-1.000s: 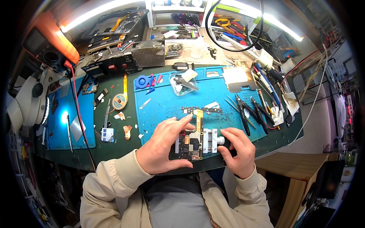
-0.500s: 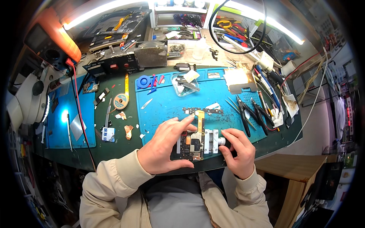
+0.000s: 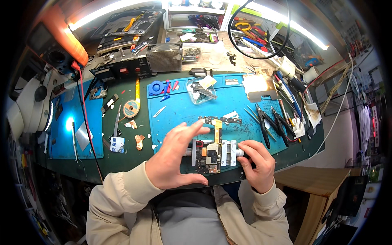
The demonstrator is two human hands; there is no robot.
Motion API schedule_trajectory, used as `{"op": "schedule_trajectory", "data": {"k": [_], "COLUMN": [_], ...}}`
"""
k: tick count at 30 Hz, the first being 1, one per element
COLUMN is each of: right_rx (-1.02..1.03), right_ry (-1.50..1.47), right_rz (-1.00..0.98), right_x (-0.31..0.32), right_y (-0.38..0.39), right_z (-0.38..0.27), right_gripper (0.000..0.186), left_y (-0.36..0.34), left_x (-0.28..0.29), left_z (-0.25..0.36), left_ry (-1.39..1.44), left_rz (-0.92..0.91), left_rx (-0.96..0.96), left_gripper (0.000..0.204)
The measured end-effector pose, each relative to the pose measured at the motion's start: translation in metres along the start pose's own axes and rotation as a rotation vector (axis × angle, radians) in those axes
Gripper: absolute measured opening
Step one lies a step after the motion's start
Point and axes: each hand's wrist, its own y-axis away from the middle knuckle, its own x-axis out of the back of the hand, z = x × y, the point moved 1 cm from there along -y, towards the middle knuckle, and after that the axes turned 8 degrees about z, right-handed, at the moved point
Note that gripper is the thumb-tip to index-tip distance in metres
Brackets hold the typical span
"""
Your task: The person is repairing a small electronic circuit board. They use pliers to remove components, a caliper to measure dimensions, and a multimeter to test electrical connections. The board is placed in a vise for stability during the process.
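A silver metal clamp holder (image 3: 229, 153) lies near the front edge of the bench. Between its jaws sits a phone circuit board (image 3: 209, 157) with a gold flex strip (image 3: 218, 131) reaching away from me. My right hand (image 3: 260, 166) pinches the round silver knob (image 3: 239, 152) at the holder's right end. Open and curved, my left hand (image 3: 167, 161) is at the board's left side, thumb and fingers apart with nothing between them. Just beyond the board, a narrow dark board strip (image 3: 230, 120) rests on the blue mat (image 3: 179, 112).
Tweezers (image 3: 255, 118) and black-handled pliers (image 3: 261, 126) lie to the right. A clear tub of small parts (image 3: 201, 92) stands farther back. Left of the mat are a solder wick reel (image 3: 130, 108) and a white-handled blade (image 3: 117, 145). A cable loop (image 3: 232, 30) hangs overhead.
My left hand has drawn slightly left and its fingers have lifted from over the board, showing more of the holder's left side. My right hand stays on the knob.
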Motion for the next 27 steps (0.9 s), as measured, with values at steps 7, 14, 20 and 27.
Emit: {"op": "schedule_trajectory", "data": {"k": [7,14,20,27], "right_rx": [0.108,0.121,0.113,0.018], "right_ry": [0.025,0.033,0.058,0.038], "right_rz": [0.044,0.042,0.017,-0.008], "right_x": [-0.003,-0.003,-0.001,0.001], "right_y": [0.0,-0.001,-0.002,-0.004], "right_z": [0.008,0.01,0.009,0.002], "right_gripper": [0.028,0.032,0.034,0.034], "left_y": [0.013,0.014,0.014,0.013], "left_x": [0.018,0.012,0.011,0.011], "left_z": [0.001,-0.009,-0.008,-0.011], "left_ry": [-0.097,-0.109,-0.064,-0.024], "left_rz": [-0.056,-0.051,-0.039,-0.035], "left_rx": [0.133,0.116,0.174,0.189], "left_gripper": [0.107,0.1,0.099,0.099]}}
